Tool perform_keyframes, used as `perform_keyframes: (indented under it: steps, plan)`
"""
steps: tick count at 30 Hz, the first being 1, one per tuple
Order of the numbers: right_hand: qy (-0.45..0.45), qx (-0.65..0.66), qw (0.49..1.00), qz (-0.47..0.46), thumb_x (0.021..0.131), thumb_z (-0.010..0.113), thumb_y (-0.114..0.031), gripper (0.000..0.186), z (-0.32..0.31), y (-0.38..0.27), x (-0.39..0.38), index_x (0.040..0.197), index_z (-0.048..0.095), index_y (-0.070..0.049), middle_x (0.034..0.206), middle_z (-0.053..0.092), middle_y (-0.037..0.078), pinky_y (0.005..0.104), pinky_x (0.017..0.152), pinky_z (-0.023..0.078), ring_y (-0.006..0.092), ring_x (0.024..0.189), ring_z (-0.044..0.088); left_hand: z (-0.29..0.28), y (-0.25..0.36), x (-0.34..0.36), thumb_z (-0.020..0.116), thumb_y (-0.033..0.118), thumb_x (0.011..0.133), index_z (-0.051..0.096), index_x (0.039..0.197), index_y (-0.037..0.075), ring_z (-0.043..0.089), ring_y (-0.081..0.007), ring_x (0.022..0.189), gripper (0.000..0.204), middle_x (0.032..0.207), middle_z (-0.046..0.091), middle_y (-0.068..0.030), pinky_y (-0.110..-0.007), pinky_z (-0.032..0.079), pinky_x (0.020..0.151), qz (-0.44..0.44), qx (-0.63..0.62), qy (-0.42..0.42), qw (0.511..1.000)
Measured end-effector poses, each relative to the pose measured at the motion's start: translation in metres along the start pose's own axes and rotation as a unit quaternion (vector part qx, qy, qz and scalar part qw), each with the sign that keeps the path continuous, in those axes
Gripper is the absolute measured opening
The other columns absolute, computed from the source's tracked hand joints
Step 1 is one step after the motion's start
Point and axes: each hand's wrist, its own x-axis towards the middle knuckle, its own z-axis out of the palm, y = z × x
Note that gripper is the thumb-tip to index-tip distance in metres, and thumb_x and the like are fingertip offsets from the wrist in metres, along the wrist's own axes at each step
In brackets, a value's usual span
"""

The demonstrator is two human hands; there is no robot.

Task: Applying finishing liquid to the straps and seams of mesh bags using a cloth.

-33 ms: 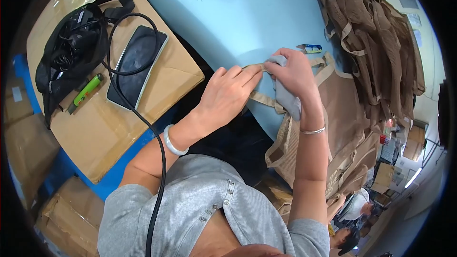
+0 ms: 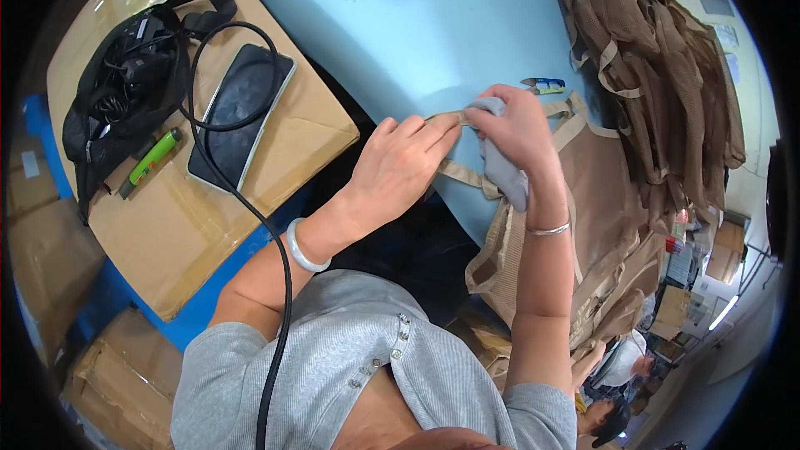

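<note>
Above the table's near edge, a narrow beige strap (image 2: 460, 172) runs from the brown mesh fabric piece (image 2: 596, 192) to my hands. My left hand (image 2: 398, 162) is closed, its fingertips pinching the strap. Directly beside them, my right hand (image 2: 515, 129) is closed around a folded grey cloth (image 2: 504, 173), pressing it against the strap. Part of the cloth hangs below the right palm. The exact pinch point is hidden by my fingers. Small blue-handled thread snips (image 2: 545, 85) lie just beyond my right hand.
A light blue tabletop (image 2: 375, 25) spreads ahead. Brown mesh pieces (image 2: 658, 75) are heaped at right. On the left, a cardboard box (image 2: 225, 225) bears a phone (image 2: 242, 117), black pouch (image 2: 125, 75) and green marker (image 2: 150, 162). A black cable (image 2: 283, 283) crosses my left arm. People (image 2: 612, 408) are at lower right.
</note>
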Motion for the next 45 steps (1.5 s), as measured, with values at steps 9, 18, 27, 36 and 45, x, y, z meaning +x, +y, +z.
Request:
perform_keyframes:
  steps: [9,18,27,36,45]
  plan:
    - [0.022,-0.007,0.998,0.051,0.071,0.069,-0.025,0.033,-0.008,0.006,0.007,0.089,0.070,0.004,0.074,0.068,0.020,0.0374,0.068,0.052,0.0320,0.071,0.068,0.000,0.000,0.001,0.068,0.002,0.070,0.064,0.112,0.006,0.056,-0.0154,0.079,0.042,0.118,0.061,0.0022,-0.030,0.043,0.067,0.005,-0.010,0.010,1.000]
    - [0.028,-0.035,0.998,0.047,0.073,0.070,-0.026,0.034,-0.010,0.010,0.008,0.092,0.070,0.003,0.081,0.069,0.022,0.0386,0.074,0.052,0.0343,0.080,0.068,-0.002,0.000,0.001,0.067,0.001,0.069,0.065,0.110,0.006,0.056,-0.0162,0.079,0.042,0.117,0.061,0.0026,-0.029,0.043,0.067,0.006,0.014,-0.013,1.000]
    - [0.140,0.059,0.988,0.021,0.080,0.067,-0.018,0.026,-0.006,0.033,-0.029,0.099,0.067,-0.001,0.086,0.070,0.015,0.0350,0.074,0.050,0.0264,0.080,0.067,-0.003,-0.010,0.014,0.070,0.012,0.084,0.061,0.102,0.003,0.063,-0.0263,0.071,0.022,0.096,0.054,-0.0090,-0.037,0.052,0.062,-0.107,-0.140,0.055,0.983]
    - [0.169,0.149,0.974,0.038,0.081,0.069,-0.018,0.027,0.008,0.053,-0.053,0.106,0.067,-0.006,0.095,0.070,0.014,0.0345,0.080,0.051,0.0267,0.087,0.067,0.002,-0.008,0.022,0.072,0.010,0.082,0.062,0.087,0.003,0.063,-0.0254,0.069,0.013,0.087,0.057,-0.0075,-0.036,0.051,0.061,-0.153,-0.169,0.025,0.973]
    - [0.211,0.076,0.968,-0.116,0.085,0.063,-0.006,0.018,0.019,0.050,-0.061,0.100,0.068,-0.015,0.094,0.065,0.006,0.0361,0.069,0.050,0.0270,0.081,0.063,0.000,-0.008,0.018,0.073,0.005,0.076,0.065,0.085,0.007,0.062,-0.0218,0.070,0.013,0.081,0.060,-0.0030,-0.032,0.049,0.059,0.063,0.035,0.054,0.996]
